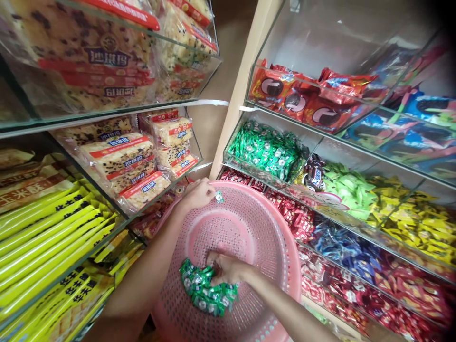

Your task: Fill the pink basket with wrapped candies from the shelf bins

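A pink perforated plastic basket [245,209] is tilted in front of me, its inside facing up. At its far left rim is my left hand [199,194], fingers closed over the edge. One green-wrapped candy [219,196] shows on the basket wall just right of those fingers. Inside the basket, my right hand [228,267] reaches down to a small heap of green-wrapped candies [206,289]. Its fingers curl around candies at the heap's upper edge, and the fingertips are partly hidden.
Glass-fronted shelves rise on both sides. On the right are a bin of green candies [263,147], light-green packets [349,187], yellow packets [406,218] and red packets [313,99]. To the left sit packaged puffed-rice cakes [121,156] and yellow wafer packs [50,237].
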Available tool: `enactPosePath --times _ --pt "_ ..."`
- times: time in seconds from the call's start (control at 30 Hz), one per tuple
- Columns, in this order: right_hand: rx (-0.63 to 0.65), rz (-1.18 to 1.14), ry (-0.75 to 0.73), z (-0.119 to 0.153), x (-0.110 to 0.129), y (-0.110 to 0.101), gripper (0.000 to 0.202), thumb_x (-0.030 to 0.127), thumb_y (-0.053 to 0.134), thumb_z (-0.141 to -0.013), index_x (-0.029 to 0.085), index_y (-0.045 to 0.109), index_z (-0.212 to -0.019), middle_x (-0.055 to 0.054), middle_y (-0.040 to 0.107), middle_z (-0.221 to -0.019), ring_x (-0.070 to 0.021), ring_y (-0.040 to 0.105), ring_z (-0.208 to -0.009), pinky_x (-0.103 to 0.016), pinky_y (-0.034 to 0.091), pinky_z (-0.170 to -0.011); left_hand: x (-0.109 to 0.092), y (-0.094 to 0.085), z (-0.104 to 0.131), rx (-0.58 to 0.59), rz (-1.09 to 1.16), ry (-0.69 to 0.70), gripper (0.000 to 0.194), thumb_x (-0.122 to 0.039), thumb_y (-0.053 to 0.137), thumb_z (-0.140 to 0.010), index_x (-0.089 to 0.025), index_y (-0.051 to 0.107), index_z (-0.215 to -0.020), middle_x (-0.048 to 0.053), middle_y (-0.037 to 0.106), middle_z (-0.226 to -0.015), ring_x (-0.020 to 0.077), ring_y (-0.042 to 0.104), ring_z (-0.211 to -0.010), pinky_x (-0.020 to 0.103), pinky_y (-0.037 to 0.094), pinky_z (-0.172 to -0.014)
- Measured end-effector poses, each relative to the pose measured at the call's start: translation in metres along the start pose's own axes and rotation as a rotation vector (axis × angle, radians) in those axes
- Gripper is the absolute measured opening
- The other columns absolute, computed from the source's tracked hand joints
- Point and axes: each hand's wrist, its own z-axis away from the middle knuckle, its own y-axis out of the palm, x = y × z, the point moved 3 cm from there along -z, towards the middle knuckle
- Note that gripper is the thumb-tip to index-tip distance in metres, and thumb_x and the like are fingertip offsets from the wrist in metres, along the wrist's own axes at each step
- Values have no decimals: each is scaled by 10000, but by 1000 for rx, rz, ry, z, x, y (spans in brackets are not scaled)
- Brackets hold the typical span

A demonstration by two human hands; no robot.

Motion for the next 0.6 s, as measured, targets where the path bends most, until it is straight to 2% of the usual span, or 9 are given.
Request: enactPosePath --times 0.1,0.27,0.43,0.6 --pt "11 18 -25 -2 1 2 617 369 771 -578 236 520 -1126 28 555 -871 -128 496 -735 -201 367 -617 1 0 0 -6 4 3 246 -302 463 -813 -219 676 -723 9 599 -922 133 547 -787 245 366 -651" --pt "62 75 -42 -5 0 7 446 379 771 -580 185 624 -954 7 582 -868 -138 512 -750 -203 365 -617 0 0 1 -8 12 6 247 -301 466 -815 -209 667 -703 8 599 -904 127 542 -784 239 360 -643" --pt "32 56 13 -1 2 4 483 439 788 -539 173 640 -914 14 585 -801 -124 505 -687 -199 347 -568 0 1 0 -3 5 -2 254 -315 468 -821 -212 669 -705 8 603 -921 128 541 -789 239 354 -637" --pt "46 23 -27 2 7 1 459 466 777 -553 173 658 -887 21 598 -760 -108 507 -639 -189 329 -531 -2 -1 0 -3 6 -4 265 -324 464 -820 -213 665 -689 14 601 -919 142 547 -800 252 362 -651"
